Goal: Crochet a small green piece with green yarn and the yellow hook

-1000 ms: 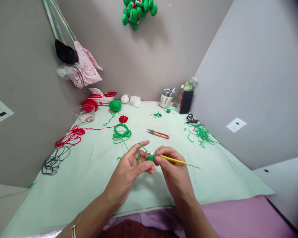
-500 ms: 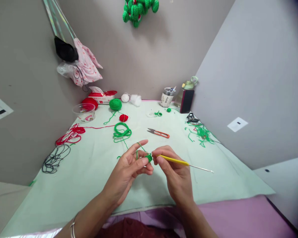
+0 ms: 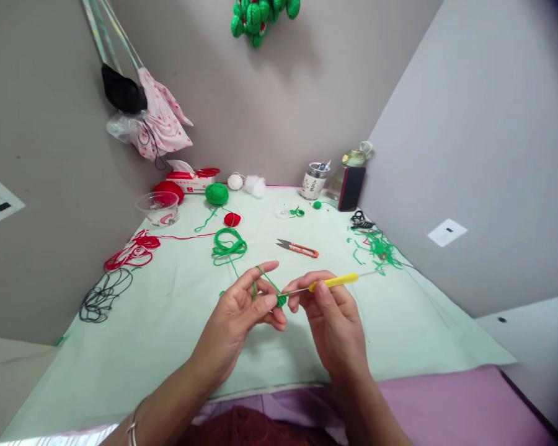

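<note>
Mid-frame, the left hand [image 3: 237, 313] pinches green crochet [image 3: 281, 301] while the right hand [image 3: 335, 322] grips a yellow crochet hook [image 3: 344, 280], so pull the yarn [image 3: 270, 280] gently.

Hook [image 3: 333, 282]: bright yellow handle, silvery metal shaft. Crochet piece [image 3: 281, 301]: vivid green, same shade as the loose yarn coil [image 3: 227, 253] and the large green ball [image 3: 217, 194]. Small ball [image 3: 232, 220]: plain red. Snips [image 3: 302, 249]: orange handle, dark grey blades. Tablecloth [image 3: 186, 334]: pale mint, unpatterned. Cord tangle [image 3: 100, 300]: blackish. Tissue box [image 3: 193, 184]: red and white. Stuffing [image 3: 255, 186]: white. Pen holder [image 3: 313, 184]: whitish, dark lettering. Phone [image 3: 352, 189]: black face, magenta edge. Bottle [image 3: 353, 158]: soft green top. Scraps [image 3: 382, 248]: mostly green, touch of red. Cloth bag [image 3: 162, 124]: pale pink, red spots. Pouch [image 3: 122, 91] beside it: solid black. Hanging bundle [image 3: 253, 15]: green, red and white flecks. Back wall [image 3: 260, 111]: grey. Shirt [image 3: 255, 427]: dark maroon.
</note>
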{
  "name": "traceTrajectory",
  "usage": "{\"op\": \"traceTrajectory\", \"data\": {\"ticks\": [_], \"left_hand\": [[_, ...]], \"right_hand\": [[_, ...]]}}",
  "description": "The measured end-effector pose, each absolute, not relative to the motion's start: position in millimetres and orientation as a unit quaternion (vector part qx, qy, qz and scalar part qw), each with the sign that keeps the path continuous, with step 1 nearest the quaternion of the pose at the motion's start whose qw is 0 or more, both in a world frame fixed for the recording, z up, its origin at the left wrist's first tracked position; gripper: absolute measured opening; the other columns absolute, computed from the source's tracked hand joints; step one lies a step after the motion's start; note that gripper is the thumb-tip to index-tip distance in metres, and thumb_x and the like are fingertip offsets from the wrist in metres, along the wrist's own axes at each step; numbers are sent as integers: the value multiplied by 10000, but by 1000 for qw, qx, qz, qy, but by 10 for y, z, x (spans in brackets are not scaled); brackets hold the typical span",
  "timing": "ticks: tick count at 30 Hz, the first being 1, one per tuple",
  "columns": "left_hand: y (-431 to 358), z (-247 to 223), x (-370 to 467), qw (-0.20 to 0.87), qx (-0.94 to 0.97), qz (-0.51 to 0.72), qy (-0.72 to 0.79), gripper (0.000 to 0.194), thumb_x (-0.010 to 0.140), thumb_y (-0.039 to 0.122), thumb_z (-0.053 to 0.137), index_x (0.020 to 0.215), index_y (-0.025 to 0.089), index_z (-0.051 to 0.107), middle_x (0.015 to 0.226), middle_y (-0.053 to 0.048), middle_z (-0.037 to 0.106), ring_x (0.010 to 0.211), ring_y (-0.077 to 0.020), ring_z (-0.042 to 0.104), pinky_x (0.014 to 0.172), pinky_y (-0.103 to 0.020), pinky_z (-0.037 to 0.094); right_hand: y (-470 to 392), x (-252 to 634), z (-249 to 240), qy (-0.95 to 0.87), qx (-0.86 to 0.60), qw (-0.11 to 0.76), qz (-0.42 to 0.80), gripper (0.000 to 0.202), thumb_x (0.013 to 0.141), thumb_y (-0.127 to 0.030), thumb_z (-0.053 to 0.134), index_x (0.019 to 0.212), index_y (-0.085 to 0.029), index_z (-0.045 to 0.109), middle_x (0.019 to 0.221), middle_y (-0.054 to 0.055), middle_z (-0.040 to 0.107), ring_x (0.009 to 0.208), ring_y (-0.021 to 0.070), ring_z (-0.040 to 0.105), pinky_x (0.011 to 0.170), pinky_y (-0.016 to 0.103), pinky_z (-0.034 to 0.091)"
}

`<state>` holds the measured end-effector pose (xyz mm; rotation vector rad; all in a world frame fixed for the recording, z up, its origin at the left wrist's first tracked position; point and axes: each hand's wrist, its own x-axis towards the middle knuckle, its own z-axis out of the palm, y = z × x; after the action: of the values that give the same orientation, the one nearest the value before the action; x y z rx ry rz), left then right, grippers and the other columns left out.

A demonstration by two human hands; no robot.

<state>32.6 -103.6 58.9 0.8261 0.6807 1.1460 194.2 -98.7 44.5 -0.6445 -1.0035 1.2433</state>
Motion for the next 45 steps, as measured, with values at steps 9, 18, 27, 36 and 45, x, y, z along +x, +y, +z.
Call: {"op": "traceTrajectory", "data": {"ticks": [9,18,27,36,45], "left_hand": [[-1023,569,318,687,393,524,316,493,923,281,844,1379,221,667,868,43,640,689,-109,691,683,-253,566],[-1026,569,325,694,389,518,315,511,928,279,835,1401,230,647,886,40,646,704,-112,692,699,-263,569],[-1025,543,327,695,385,519,316,554,895,234,857,1413,240,659,930,29,639,756,-123,694,751,-284,567],[-1023,589,316,699,388,511,315,542,913,259,845,1417,226,648,909,25,655,752,-128,684,752,-292,561],[-1031,562,294,689,399,511,325,509,924,296,845,1401,232,679,898,31,644,736,-121,666,744,-287,547]], "right_hand": [[-1008,2006,372,-502,-316,632,499,188,1037,-393,704,1001,-264,835,898,14,778,734,121,699,697,252,567],[-1013,1998,390,-498,-305,621,523,207,1005,-413,742,887,-257,810,790,-16,670,703,112,606,693,250,494],[-1029,2024,360,-553,-359,605,445,151,1033,-368,707,1057,-299,839,926,9,727,795,138,661,765,287,543],[-1010,1991,375,-493,-302,637,510,154,1015,-376,728,984,-270,837,951,34,796,758,148,674,744,301,568],[-1000,2004,426,-476,-273,646,530,220,1043,-386,680,912,-230,766,907,42,798,700,153,695,670,296,573]]}}
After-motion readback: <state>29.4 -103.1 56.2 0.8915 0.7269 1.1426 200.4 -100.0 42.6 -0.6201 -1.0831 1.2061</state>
